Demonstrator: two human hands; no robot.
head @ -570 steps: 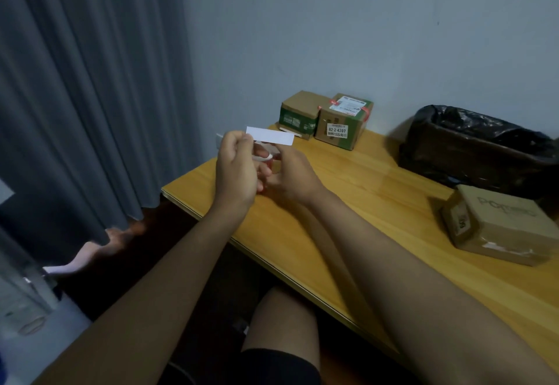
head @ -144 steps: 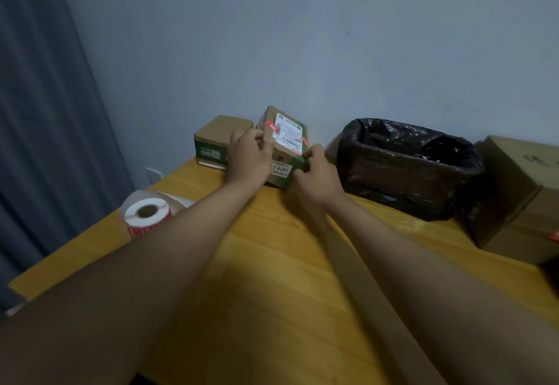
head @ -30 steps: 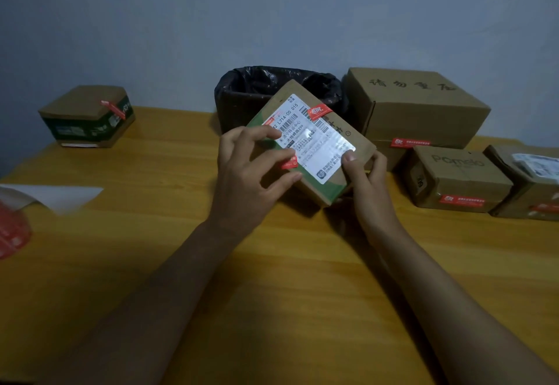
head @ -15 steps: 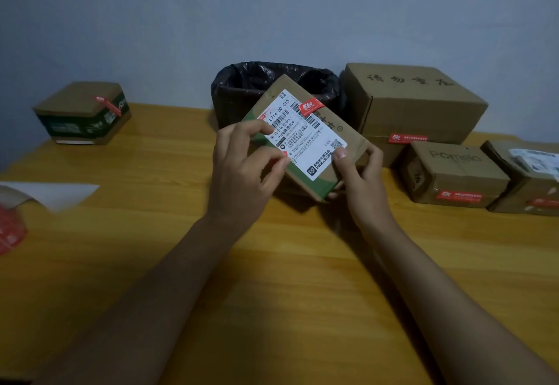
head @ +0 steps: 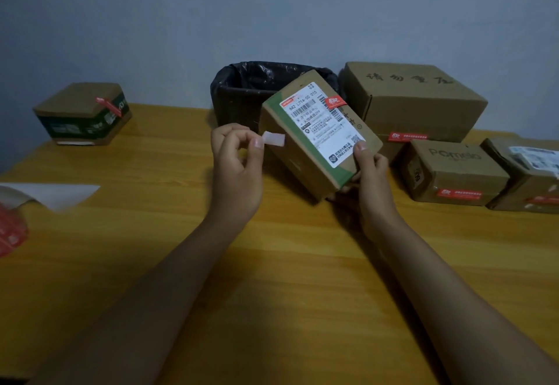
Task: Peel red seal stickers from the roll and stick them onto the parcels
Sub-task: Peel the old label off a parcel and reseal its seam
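My right hand [head: 367, 169] grips the lower corner of a small brown-and-green parcel [head: 305, 154] with a white shipping label, holding it tilted above the table. A red seal [head: 335, 101] sits at the label's top edge. My left hand [head: 237, 157] pinches a small sticker [head: 273, 138] beside the parcel's left side, its pale back facing me. The red sticker roll [head: 10, 230] lies at the far left edge with a white strip of backing paper [head: 57, 194] trailing from it.
A black-lined bin [head: 242, 94] stands behind the held parcel. A sealed green-printed box [head: 81, 113] sits at the back left. A large carton [head: 414, 100], a smaller carton [head: 453, 169] and another box [head: 526, 172], each with a red seal, line the right. The wooden table [head: 287, 278] spreads in front.
My left hand has come off the parcel's label and now pinches a sticker beside its left side. The parcel has tilted a little more upright in my right hand.
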